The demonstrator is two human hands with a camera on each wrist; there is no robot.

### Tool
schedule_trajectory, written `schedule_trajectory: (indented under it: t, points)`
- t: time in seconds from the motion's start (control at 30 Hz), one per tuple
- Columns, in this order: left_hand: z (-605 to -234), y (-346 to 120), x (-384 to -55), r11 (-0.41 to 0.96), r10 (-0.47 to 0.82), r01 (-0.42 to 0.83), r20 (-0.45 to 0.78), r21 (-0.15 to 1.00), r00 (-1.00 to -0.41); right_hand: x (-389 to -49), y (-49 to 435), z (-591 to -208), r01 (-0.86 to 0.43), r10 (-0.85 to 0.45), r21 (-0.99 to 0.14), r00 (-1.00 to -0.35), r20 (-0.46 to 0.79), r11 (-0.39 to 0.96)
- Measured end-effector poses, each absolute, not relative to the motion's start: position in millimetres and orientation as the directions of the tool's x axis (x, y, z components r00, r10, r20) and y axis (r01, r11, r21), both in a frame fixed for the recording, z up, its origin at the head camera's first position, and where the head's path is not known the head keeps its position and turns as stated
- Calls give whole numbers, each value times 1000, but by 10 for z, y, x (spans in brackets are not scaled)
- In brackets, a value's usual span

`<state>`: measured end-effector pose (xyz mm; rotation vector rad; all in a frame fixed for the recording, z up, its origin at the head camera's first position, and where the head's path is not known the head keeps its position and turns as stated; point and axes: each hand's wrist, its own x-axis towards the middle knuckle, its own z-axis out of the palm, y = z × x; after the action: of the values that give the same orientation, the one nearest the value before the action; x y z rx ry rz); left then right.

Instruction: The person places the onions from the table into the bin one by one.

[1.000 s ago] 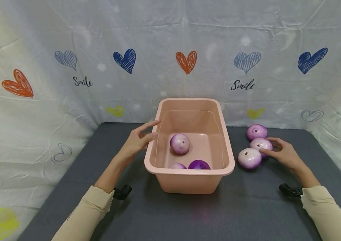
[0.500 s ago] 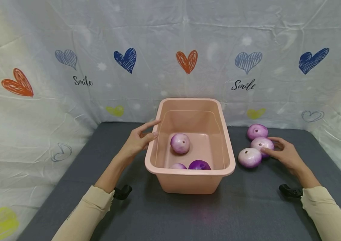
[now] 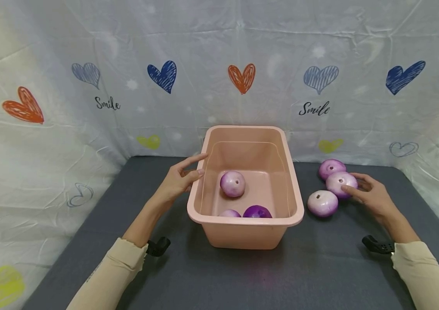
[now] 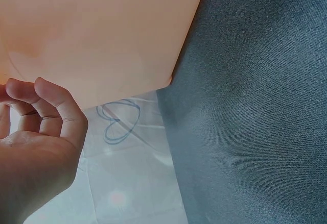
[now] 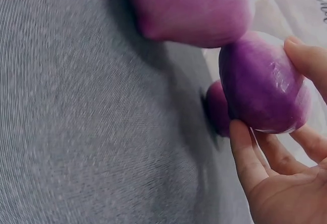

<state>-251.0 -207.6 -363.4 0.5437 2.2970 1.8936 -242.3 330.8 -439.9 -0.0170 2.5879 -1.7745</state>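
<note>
My right hand (image 3: 374,196) grips a purple onion (image 3: 339,183) between thumb and fingers. In the right wrist view this onion (image 5: 263,83) appears raised from the grey cloth, with fingertips around its side and underside. A paler onion (image 3: 322,204) lies in front of it on the cloth, and another onion (image 3: 332,167) sits behind. My left hand (image 3: 175,181) holds the left rim of a peach plastic basin (image 3: 246,237), index finger and thumb at the edge. In the left wrist view its other fingers (image 4: 61,101) curl beside the basin's outer wall. Inside the basin lies an onion (image 3: 233,184).
Two more onions, one pale (image 3: 229,213) and one dark purple (image 3: 257,212), show partly behind the basin's front rim. Dark grey cloth (image 3: 242,280) covers the table. A white sheet (image 3: 204,51) printed with hearts hangs behind and along the sides.
My right hand has lifted the middle onion slightly and shifted it a little right, apart from the front one. The left hand and basin stay put.
</note>
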Motion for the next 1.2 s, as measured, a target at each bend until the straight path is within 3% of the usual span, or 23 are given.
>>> schedule_trajectory:
  t: [0.27, 0.63, 1.0, 1.2]
  points:
    - [-3611, -2067, -2504, 163, 334, 200, 137, 966, -932, -2381, 3311, -4281, -17, 0, -965, -1000, 18, 261]
    - [-3613, -2087, -2509, 164, 336, 200, 136, 966, -932, -2343, 3277, -4104, -58, -33, -998, -998, 58, -18]
    - [-3614, -2085, -2513, 162, 342, 207, 142, 965, -929, -2330, 3212, -3961, -70, -42, -996, -997, 72, -49]
    - [-3607, -2094, -2524, 153, 356, 199, 134, 968, -925, -2338, 3184, -3893, -106, -83, -985, -990, 118, -134]
